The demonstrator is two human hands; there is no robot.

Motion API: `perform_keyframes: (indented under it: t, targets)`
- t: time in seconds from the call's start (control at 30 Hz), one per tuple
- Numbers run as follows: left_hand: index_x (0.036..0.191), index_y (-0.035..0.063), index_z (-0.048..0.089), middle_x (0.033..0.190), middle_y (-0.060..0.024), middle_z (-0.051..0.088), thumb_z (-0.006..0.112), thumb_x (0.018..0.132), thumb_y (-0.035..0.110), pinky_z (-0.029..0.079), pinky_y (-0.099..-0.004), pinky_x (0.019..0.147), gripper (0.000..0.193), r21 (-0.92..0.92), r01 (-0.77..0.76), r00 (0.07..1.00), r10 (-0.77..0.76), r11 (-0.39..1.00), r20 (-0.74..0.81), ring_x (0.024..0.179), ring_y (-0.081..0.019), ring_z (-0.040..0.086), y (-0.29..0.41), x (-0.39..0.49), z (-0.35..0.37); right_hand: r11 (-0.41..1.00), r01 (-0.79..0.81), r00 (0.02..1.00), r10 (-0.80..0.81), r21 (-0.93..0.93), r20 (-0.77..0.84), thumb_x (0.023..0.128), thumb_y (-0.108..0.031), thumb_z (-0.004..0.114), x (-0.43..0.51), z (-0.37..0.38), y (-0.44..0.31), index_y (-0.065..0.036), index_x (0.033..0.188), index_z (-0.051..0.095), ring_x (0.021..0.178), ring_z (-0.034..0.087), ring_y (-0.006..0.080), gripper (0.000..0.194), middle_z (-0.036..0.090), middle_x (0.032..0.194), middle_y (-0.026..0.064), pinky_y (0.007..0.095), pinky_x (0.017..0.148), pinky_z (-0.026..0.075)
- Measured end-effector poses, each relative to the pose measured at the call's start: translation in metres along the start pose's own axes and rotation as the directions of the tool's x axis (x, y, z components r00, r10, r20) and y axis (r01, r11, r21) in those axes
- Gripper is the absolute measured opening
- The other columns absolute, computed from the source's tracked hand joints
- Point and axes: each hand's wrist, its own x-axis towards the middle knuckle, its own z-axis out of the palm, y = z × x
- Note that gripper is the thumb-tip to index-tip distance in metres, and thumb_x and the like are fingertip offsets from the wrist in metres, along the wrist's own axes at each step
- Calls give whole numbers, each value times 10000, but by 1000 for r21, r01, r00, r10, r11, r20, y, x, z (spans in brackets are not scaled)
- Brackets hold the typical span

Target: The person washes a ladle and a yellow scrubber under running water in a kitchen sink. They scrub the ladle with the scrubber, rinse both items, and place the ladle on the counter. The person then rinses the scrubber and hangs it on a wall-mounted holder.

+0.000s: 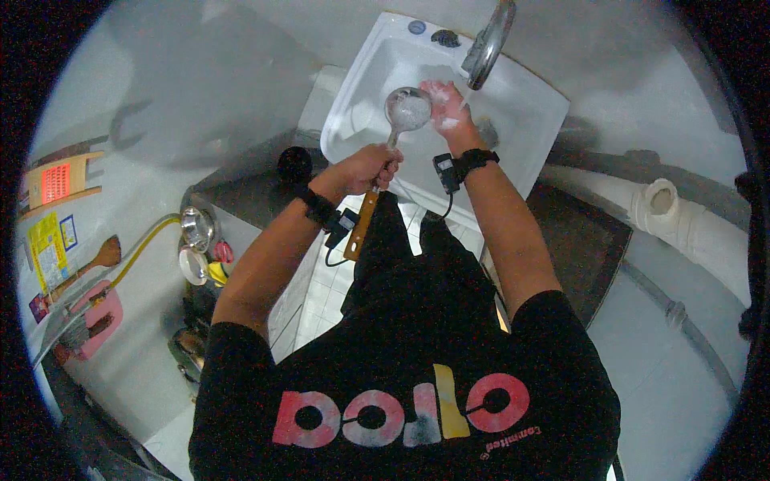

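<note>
My left hand [378, 167] is closed around the metal shank of a ladle [409, 109]. Its wooden handle [361, 231] sticks out below the fist towards me. White suds cover the round metal bowl, which is held over the white sink [352, 78]. At the bowl's right rim is my right hand [446, 108], wet and foamy with curled fingers. Whether it grips something cannot be made out. Above and to the right of it hangs the curved chrome faucet [490, 48].
A dark scouring pad [445, 39] lies on the sink's back ledge beside a small round bluish piece [416, 27]. Dark counter surfaces [577, 240] flank the sink. White drain pipes [686, 210] run along the right. A yellow hose [141, 249] and metal bowl [197, 228] are at left.
</note>
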Motion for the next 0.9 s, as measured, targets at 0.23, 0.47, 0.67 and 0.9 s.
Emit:
perform_keyframes:
  t: [0.23, 0.47, 0.67, 0.9]
  targets:
    - [923, 85, 516, 632, 56, 461, 507, 989, 232, 367, -233, 464, 161, -32, -3, 1000, 2, 999, -13, 475, -59, 397, -2, -4, -13, 946, 234, 969, -206, 224, -138, 901, -70, 480, -11, 31, -16, 59, 1034, 536, 1073, 577, 329, 194, 600, 1045, 219, 452, 973, 512]
    - [888, 101, 514, 640, 58, 463, 517, 983, 247, 370, -232, 479, 174, -12, -2, 1000, 2, 1000, -6, 480, -55, 392, -2, -4, -17, 978, 63, 996, -73, 199, 44, 921, -134, 558, -16, 42, -29, 48, 1079, 562, 1057, 598, 281, 241, 631, 1026, 162, 413, 980, 492]
    - [868, 114, 516, 632, 66, 445, 509, 986, 249, 355, -226, 479, 179, -8, -22, 1000, 22, 1000, 20, 487, -53, 386, -3, -3, -20, 839, 75, 997, -71, -539, 28, 930, -200, 607, -48, 55, -12, -39, 1191, 573, 1118, 545, 200, 308, 589, 1180, 62, 341, 1016, 414]
    - [921, 105, 517, 634, 80, 420, 480, 1007, 257, 332, -206, 479, 179, -113, 41, 986, -22, 993, 164, 495, -32, 367, 1, 6, -20, 250, 77, 984, -176, -965, 33, 929, -245, 623, -67, 65, -14, -39, 1315, 471, 1141, 546, 213, 463, 570, 1233, 78, 362, 946, 460]
